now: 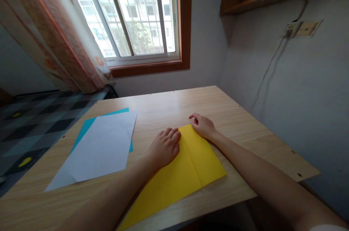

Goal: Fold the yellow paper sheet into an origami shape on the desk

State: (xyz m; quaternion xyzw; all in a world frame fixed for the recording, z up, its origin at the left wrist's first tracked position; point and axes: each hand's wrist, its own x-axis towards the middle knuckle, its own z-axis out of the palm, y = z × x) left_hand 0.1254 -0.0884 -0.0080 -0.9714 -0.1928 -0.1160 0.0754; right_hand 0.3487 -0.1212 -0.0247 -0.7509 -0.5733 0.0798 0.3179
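Note:
A yellow sheet of paper lies on the table in front of me, with a straight crease running lengthwise right of its middle. My left hand rests palm down on the sheet's far left part, its fingers loosely bent and slightly apart. At the far right corner, my right hand has its fingers curled, with the thumb side at the paper's edge; it seems to pinch that edge. The undersides of both hands are hidden. To the left lies a white sheet of paper on top of a blue sheet.
The light wooden table has its far edge near the window. A checked bed cover and a curtain are on the left. On the right wall, a cable hangs from a socket below a wooden shelf.

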